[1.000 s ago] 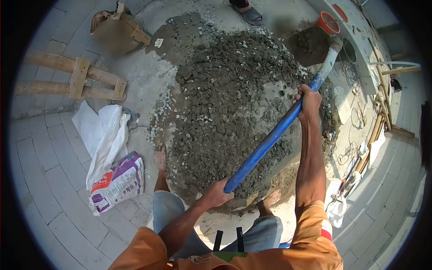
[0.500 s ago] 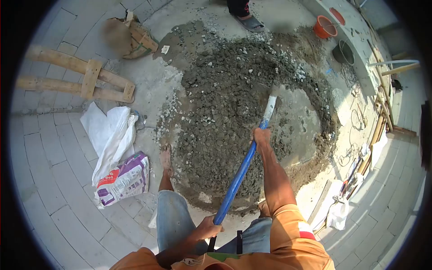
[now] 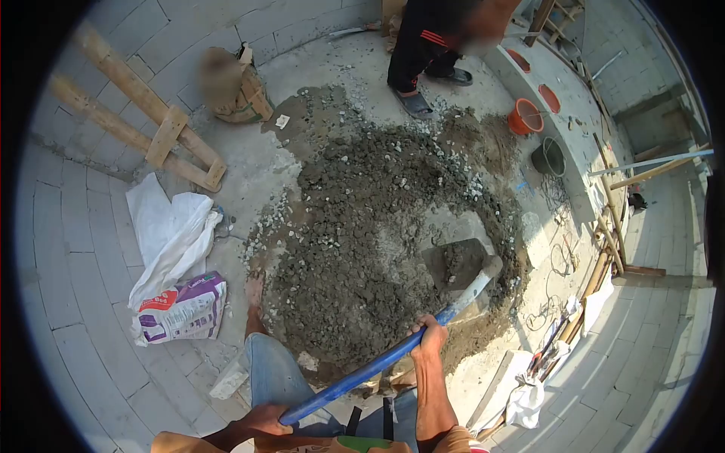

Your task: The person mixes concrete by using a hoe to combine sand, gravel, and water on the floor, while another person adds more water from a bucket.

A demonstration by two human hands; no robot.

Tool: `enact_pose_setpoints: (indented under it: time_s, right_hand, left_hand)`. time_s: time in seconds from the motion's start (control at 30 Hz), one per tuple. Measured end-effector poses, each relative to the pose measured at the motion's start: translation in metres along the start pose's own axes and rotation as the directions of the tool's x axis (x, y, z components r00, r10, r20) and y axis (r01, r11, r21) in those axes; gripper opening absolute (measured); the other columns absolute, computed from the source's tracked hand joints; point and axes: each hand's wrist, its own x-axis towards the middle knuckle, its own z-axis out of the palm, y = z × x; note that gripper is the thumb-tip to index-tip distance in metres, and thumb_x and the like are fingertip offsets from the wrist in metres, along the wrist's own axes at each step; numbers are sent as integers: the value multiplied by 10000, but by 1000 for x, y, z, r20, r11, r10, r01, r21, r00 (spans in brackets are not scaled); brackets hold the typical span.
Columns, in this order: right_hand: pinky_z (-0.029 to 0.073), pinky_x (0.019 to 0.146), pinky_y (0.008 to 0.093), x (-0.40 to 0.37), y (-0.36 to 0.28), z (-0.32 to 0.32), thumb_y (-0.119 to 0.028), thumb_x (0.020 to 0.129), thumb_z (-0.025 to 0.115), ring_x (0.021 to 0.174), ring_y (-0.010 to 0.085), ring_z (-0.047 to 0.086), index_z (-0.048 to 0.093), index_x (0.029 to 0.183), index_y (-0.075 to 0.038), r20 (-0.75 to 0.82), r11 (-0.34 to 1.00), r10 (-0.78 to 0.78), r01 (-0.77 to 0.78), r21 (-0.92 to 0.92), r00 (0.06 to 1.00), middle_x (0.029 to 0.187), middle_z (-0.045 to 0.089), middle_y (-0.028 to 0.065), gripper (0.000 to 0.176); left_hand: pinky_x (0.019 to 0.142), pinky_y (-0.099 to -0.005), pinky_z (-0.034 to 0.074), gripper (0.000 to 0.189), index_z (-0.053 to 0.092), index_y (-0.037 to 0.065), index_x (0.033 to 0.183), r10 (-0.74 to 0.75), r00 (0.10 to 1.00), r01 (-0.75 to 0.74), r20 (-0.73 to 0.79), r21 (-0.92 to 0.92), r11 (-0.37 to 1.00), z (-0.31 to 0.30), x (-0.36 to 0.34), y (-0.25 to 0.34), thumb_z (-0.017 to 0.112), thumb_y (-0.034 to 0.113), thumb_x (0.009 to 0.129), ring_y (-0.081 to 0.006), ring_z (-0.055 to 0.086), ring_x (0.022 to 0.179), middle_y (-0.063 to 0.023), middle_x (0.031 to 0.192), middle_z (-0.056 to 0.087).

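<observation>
A hoe with a long blue handle (image 3: 362, 370), whitish near its head, slants across my body. My left hand (image 3: 266, 420) is wrapped round the handle's lower end by my left thigh. Farther up, my right hand (image 3: 429, 337) grips the shaft. The flat, mortar-smeared hoe blade (image 3: 457, 264) lies over the right part of a heap of wet grey concrete mix (image 3: 340, 249), with some mix on it. Loose gravel dots the heap's surface and edges.
Another person (image 3: 423, 53) stands beyond the heap in dark trousers and sandals. Orange buckets (image 3: 525, 117) and a dark bucket (image 3: 549, 157) sit back right. At left are a purple-white bag (image 3: 185, 309), a white sack (image 3: 174, 234) and a wooden ladder-like frame (image 3: 143, 113).
The hoe head has come up out of the mix and swung right, showing its blade. Both my hands have moved left and lower in view. More of the other person shows.
</observation>
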Motion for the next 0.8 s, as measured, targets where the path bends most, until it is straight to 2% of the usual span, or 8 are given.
enact_pose_setpoints:
  time_s: [0.13, 0.3, 0.4, 0.43, 0.5, 0.63, 0.7, 0.8]
  right_hand:
    - [438, 419, 293, 69, -84, 62, -31, 803, 546, 474, 142, 488, 512, 759, -11, 170, 966, -230, 246, -80, 958, 617, 471, 38, 59]
    - [391, 367, 300, 202, -117, 165, -55, 751, 619, 398, 165, 477, 518, 734, 2, 279, 758, -415, 499, -419, 866, 546, 511, 80, 117]
    - [373, 371, 316, 299, -43, 194, -65, 741, 613, 409, 182, 487, 536, 758, 40, 289, 656, -388, 482, -580, 875, 570, 520, 89, 131]
    - [372, 372, 324, 310, -15, 195, -69, 740, 605, 414, 189, 494, 541, 766, 59, 286, 538, -396, 473, -698, 873, 582, 525, 95, 145]
    - [378, 377, 338, 295, 24, 186, -75, 746, 594, 421, 196, 503, 545, 782, 79, 216, 597, -305, 363, -715, 928, 599, 534, 102, 165]
    - [392, 378, 346, 213, 52, 136, -65, 711, 589, 436, 188, 515, 542, 681, 61, 128, 586, -178, 209, -783, 976, 580, 532, 99, 137]
    - [433, 402, 363, 182, 67, 123, -63, 754, 552, 472, 209, 570, 557, 800, 100, 74, 545, -93, 113, -831, 993, 627, 561, 114, 170]
    - [421, 388, 348, 150, 86, 76, -65, 751, 560, 459, 199, 555, 550, 722, 58, -14, 683, -40, 17, -731, 999, 580, 529, 93, 127]
  left_hand:
    - [752, -444, 492, 402, 589, 30, 1033, 188, 958, -209, -217, -80, 975, -8, 121, 37, 679, 301, 749, -389, 635, 838, -213, 842, 640]
    - [502, -335, 441, 345, 562, -2, 902, 219, 931, -332, -293, -428, 841, -40, 255, 91, 732, 245, 730, -175, 548, 523, -73, 644, 557]
    - [458, -306, 420, 330, 547, -3, 871, 133, 969, -234, -209, -597, 767, -53, 287, 78, 737, 224, 728, -132, 523, 482, -61, 631, 552]
    - [458, -306, 420, 330, 547, -3, 871, 114, 974, -210, -194, -606, 767, -42, 286, 62, 737, 224, 728, -132, 523, 482, -61, 631, 552]
    - [443, -306, 410, 301, 521, 15, 835, -53, 947, -133, -317, -538, 832, -15, 265, 28, 731, 206, 734, -124, 519, 479, -43, 616, 539]
    - [431, -295, 388, 236, 504, 39, 824, -76, 993, -20, -95, -744, 668, 24, 173, 49, 701, 151, 758, -110, 493, 468, -24, 614, 508]
    - [458, -277, 389, 225, 498, 41, 813, -170, 985, 101, -11, -769, 632, 37, 128, 59, 698, 125, 752, -106, 492, 495, -23, 614, 497]
    - [577, -347, 468, 299, 570, 25, 946, -215, 976, 163, -8, -628, 761, 40, 70, 42, 702, 204, 746, -179, 592, 627, -69, 727, 584]
